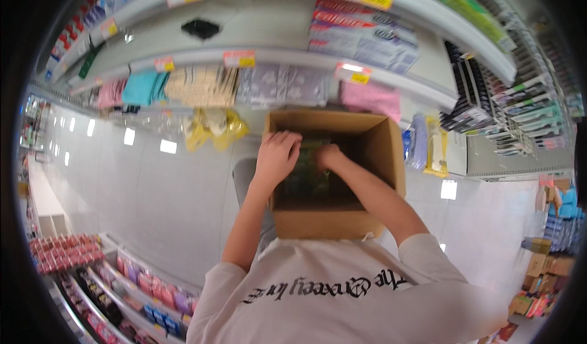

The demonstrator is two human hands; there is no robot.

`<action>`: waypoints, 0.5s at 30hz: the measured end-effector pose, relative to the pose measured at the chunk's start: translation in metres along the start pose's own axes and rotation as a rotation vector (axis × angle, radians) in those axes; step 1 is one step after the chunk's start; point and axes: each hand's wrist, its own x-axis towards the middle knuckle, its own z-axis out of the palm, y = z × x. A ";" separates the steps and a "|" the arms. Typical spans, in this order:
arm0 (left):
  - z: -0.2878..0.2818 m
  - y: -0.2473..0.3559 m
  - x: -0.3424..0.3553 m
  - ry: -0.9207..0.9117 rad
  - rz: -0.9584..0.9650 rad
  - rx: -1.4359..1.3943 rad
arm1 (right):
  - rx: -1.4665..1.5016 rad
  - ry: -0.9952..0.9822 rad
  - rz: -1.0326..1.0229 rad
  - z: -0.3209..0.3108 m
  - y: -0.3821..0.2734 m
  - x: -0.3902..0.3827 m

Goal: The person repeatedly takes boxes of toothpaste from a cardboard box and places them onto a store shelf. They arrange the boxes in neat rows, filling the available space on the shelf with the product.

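Observation:
An open cardboard box (330, 226) stands upright in front of my body, with its inside in shadow. My left hand (280, 153) is closed over the box's left wall, its fingers bent at the rim. Down inside the box is my right hand (328, 158), at the edge of a dark green package (309, 174) lying toward the left. The right fingers are blurred and in shadow, so what they hold, if anything, does not show.
Beyond the box, shelves carry folded towels (281, 86), long toothpaste cartons (361, 38) and a small black object (200, 29). Yellow plastic packs (214, 129) hang below. Hanging packs (520, 115) line the right; a shelf of pink goods (153, 286) stands at lower left.

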 end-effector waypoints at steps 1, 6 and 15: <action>-0.006 0.003 0.001 -0.066 -0.004 -0.005 | 0.016 -0.043 0.000 -0.040 -0.006 -0.024; -0.046 0.038 0.008 -0.050 0.018 -0.231 | 0.443 0.604 -0.160 -0.088 0.027 -0.185; -0.007 0.115 0.023 0.280 -0.179 -0.911 | 1.244 1.421 -0.042 -0.005 0.050 -0.292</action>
